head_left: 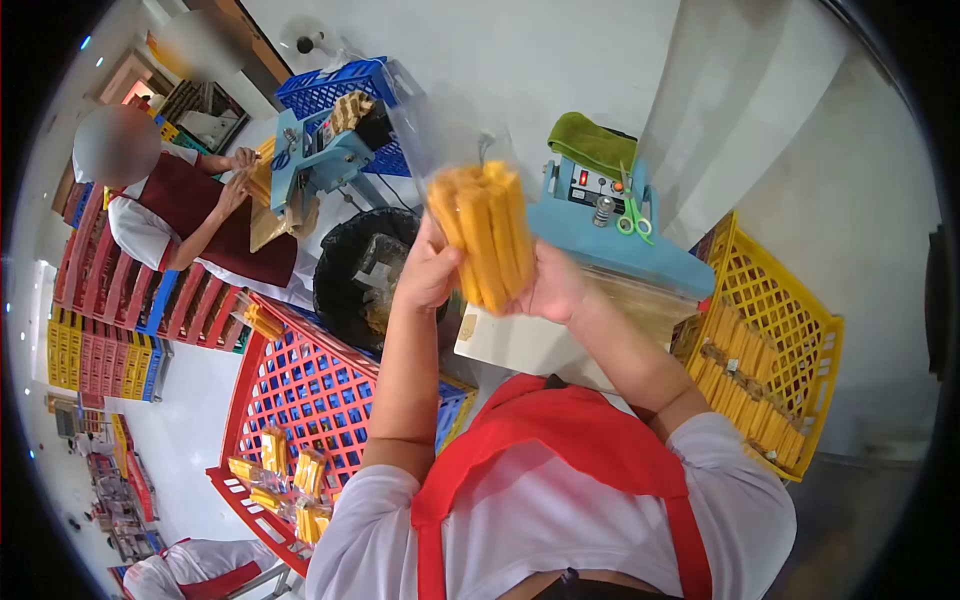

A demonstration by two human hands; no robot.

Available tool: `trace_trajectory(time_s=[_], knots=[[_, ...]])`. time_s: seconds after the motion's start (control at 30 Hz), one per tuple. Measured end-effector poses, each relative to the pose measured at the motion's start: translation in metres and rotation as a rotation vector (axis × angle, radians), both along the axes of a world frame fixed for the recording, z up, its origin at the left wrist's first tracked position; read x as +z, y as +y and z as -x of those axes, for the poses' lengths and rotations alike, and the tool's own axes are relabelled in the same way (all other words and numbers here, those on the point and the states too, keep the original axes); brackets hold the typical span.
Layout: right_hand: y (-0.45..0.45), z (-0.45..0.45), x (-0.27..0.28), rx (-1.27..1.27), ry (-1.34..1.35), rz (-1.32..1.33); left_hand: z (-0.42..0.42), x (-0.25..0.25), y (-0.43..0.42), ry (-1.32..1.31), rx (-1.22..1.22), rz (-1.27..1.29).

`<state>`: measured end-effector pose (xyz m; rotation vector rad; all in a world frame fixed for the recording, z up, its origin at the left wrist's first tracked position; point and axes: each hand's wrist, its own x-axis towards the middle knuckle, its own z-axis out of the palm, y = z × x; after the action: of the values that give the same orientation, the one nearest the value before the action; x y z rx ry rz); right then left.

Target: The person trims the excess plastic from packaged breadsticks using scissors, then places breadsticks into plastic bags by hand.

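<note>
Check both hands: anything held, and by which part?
Yes, a clear bag of yellow sticks, held between both hands: left hand at its left side, right hand at its lower right side. Its clear upper end isn't gripped.

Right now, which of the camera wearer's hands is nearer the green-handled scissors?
Right. The right hand is below and left of the scissors in frame; the left hand is farther off, beyond the bagged yellow sticks.
</note>
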<state>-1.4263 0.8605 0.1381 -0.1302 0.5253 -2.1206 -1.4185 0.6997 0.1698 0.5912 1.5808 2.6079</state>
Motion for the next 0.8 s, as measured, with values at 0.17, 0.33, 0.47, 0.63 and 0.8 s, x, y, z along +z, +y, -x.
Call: trace_trajectory(time_s=[0.17, 0.33, 0.47, 0.63, 0.8], knots=[[0.007, 0.013, 0.013, -0.338, 0.389, -0.146, -0.012, 0.005, 0.014, 0.077, 0.269, 0.045], [0.009, 0.0, 0.006, -0.09, 0.259, 0.045, -0.017, 0.023, 0.022, -0.051, 0.362, 0.01], [0.001, -0.005, 0.015, -0.247, 0.379, 0.006, -0.035, 0.028, 0.026, 0.004, 0.49, 0.1], [0.0, -0.006, 0.037, -0.436, 1.452, -0.703, -0.043, 0.028, 0.012, 0.096, 0.577, 0.196], [-0.04, 0.02, 0.097, -0.362, 1.783, -0.579, -0.054, 0.018, 0.001, -0.222, 0.192, -0.472]])
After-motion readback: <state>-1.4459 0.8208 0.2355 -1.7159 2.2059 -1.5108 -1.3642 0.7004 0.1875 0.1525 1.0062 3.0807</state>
